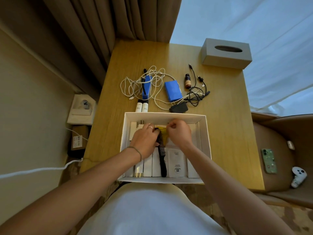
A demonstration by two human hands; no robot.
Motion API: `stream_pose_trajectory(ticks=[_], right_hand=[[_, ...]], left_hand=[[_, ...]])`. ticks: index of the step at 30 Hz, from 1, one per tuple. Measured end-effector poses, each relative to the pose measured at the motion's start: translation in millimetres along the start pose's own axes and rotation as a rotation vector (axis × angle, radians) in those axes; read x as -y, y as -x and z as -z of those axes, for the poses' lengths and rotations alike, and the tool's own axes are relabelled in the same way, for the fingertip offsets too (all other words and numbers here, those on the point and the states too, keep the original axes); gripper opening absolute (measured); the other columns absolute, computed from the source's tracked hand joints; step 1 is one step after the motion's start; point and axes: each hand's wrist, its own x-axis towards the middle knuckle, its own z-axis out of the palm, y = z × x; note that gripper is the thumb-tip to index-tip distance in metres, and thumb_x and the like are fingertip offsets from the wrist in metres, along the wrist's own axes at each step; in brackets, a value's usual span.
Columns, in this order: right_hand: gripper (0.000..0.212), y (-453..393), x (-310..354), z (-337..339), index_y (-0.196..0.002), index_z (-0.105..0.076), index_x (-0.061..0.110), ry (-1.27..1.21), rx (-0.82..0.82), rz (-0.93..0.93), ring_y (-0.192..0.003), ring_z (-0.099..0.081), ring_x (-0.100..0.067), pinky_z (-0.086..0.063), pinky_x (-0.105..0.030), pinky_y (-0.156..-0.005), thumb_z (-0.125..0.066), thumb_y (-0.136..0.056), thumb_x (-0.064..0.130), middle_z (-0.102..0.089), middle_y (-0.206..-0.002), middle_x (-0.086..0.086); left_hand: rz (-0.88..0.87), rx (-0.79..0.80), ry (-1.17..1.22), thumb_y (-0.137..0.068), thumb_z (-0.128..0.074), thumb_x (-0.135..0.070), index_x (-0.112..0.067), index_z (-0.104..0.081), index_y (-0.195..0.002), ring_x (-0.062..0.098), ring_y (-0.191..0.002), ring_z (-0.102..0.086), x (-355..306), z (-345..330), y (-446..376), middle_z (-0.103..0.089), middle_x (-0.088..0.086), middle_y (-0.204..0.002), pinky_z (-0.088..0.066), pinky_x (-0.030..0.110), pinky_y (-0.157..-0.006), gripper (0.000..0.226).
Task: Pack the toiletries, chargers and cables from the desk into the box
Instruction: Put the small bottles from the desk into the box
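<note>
Both hands work inside the white cardboard box (205, 133): left hand (144, 139) flat by the black plastic comb (161, 156), right hand (179, 133) pinching a yellow packet (163, 133) (cables lie beyond).

Wooden desk (225, 116), frame centre, carried: white box (207, 133) near edge; cables (135, 82), blue chargers (172, 91), bottles (142, 106) mid-frame; tissue box (225, 58) upper right.
</note>
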Motion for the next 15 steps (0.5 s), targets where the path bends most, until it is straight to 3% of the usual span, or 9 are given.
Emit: stream_pose_trajectory(ticks=[5, 9, 12, 15], right_hand=[[0.011, 6.6, -8.0, 22.7, -0.086, -0.071, 0.018, -0.075, -0.029, -0.026, -0.078, -0.070, -0.016, -0.063, -0.042, -0.075, -0.065, -0.092, 0.011, -0.071, -0.082, 0.001], [0.013, 12.5, -7.3, 33.1, -0.087, -0.070, 0.024, -0.053, -0.041, 0.004, -0.077, -0.069, -0.009, -0.063, -0.037, -0.074, -0.067, -0.092, 0.013, -0.070, -0.082, 0.008], [0.015, 13.7, 1.4, 39.7, -0.088, -0.070, 0.027, -0.031, -0.041, 0.071, -0.077, -0.068, -0.005, -0.062, -0.031, -0.072, -0.066, -0.091, 0.013, -0.070, -0.082, 0.011], [0.021, 10.6, 21.7, 47.8, -0.087, -0.064, 0.038, -0.033, -0.058, 0.130, -0.072, -0.067, -0.001, -0.059, -0.023, -0.065, -0.065, -0.093, 0.018, -0.069, -0.078, 0.012]], left_hand=[[-0.085, -0.006, -0.206, -0.085, -0.067, -0.051, -0.021, -0.057, -0.131, 0.028, -0.122, -0.043, -14.3, -11.0, -16.2, -0.055, 0.007, -0.125, -0.036, 0.043, -0.101, 0.055], [-0.089, 0.074, -0.271, -0.088, -0.064, -0.050, -0.021, -0.061, -0.128, 0.031, -0.133, -0.037, -17.4, -13.5, -23.8, -0.054, 0.009, -0.133, -0.031, 0.048, -0.111, 0.049], [-0.080, 0.045, -0.088, -0.090, -0.064, -0.043, -0.024, -0.059, -0.132, 0.028, -0.131, -0.041, -15.6, -4.4, -19.3, -0.052, 0.006, -0.134, -0.031, 0.045, -0.113, 0.046], [-0.105, -0.155, 0.133, -0.090, -0.064, -0.029, -0.027, -0.064, -0.122, 0.022, -0.111, -0.054, -6.2, 24.2, -14.0, -0.060, 0.000, -0.118, -0.044, 0.039, -0.098, 0.032]])
